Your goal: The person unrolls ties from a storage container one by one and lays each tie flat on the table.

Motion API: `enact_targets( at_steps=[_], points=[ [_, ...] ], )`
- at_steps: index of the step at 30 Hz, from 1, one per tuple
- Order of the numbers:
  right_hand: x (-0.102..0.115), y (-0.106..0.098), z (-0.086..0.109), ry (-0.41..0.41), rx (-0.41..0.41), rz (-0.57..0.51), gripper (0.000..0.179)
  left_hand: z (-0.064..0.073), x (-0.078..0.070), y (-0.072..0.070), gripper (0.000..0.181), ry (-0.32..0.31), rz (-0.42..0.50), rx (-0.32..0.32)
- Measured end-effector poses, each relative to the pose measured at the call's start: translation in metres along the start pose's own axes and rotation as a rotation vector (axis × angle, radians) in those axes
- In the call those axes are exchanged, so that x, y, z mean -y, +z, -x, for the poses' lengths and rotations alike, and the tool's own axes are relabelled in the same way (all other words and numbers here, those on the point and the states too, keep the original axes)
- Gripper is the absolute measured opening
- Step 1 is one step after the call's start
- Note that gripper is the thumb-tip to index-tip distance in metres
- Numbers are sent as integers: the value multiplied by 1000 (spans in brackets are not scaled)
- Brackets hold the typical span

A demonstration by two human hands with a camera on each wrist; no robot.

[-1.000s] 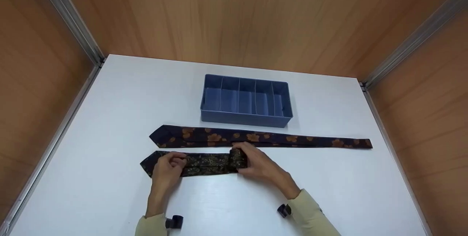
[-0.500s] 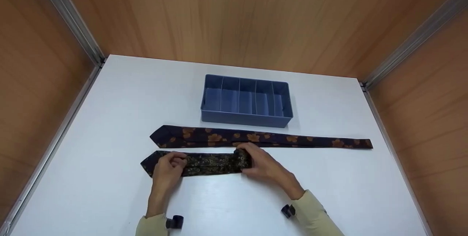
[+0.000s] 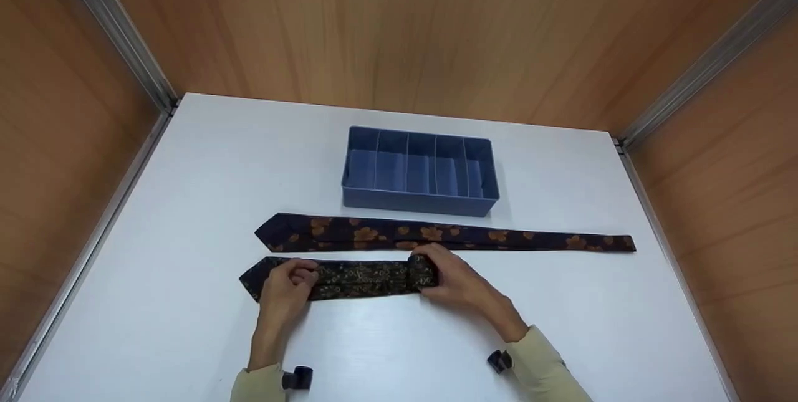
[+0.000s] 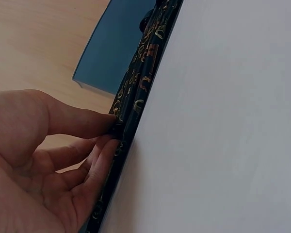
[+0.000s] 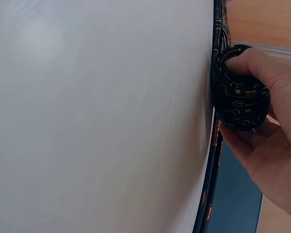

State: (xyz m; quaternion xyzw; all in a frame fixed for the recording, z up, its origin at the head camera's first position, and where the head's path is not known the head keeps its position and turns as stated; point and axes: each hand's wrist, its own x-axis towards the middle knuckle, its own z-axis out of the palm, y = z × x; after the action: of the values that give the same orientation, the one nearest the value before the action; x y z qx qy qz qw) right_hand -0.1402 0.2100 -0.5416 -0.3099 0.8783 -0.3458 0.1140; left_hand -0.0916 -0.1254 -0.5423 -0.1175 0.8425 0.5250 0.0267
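A black necktie [image 3: 358, 278] with a small gold pattern lies along the near part of the table, its pointed wide end to the left and its right end wound into a roll [image 3: 424, 272]. My left hand [image 3: 288, 287] pinches the flat part near the point; thumb and fingertips meet at the tie's edge in the left wrist view. Around the roll curls my right hand [image 3: 464, 287], and the right wrist view has the thumb tucked into the coil's centre [image 5: 237, 65]. A second necktie [image 3: 430, 234], dark with orange flowers, lies stretched out just beyond.
Behind the ties stands a blue box [image 3: 421, 204] with several narrow compartments and nothing in them. Wooden panels [image 3: 399, 28] enclose the white table [image 3: 249, 153] at the back and on both sides.
My right hand has shifted right together with the roll, and the flat stretch of the black necktie between my hands has grown longer. My left hand has stayed in place.
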Motion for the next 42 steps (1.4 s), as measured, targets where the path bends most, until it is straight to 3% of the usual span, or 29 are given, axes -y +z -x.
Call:
enact_targets(
  at_steps=[15,26,42],
  points=[
    [-7,-8,7,7,25,-12,68,-1,1,1,11,-9,-1,-6],
    [-11,-14,13,-15,22,39,67,-1,0,1,11,-3,22,2],
    [-19,-22,22,-5,-6,29,64,0,0,0,12,-17,28,7]
  ],
)
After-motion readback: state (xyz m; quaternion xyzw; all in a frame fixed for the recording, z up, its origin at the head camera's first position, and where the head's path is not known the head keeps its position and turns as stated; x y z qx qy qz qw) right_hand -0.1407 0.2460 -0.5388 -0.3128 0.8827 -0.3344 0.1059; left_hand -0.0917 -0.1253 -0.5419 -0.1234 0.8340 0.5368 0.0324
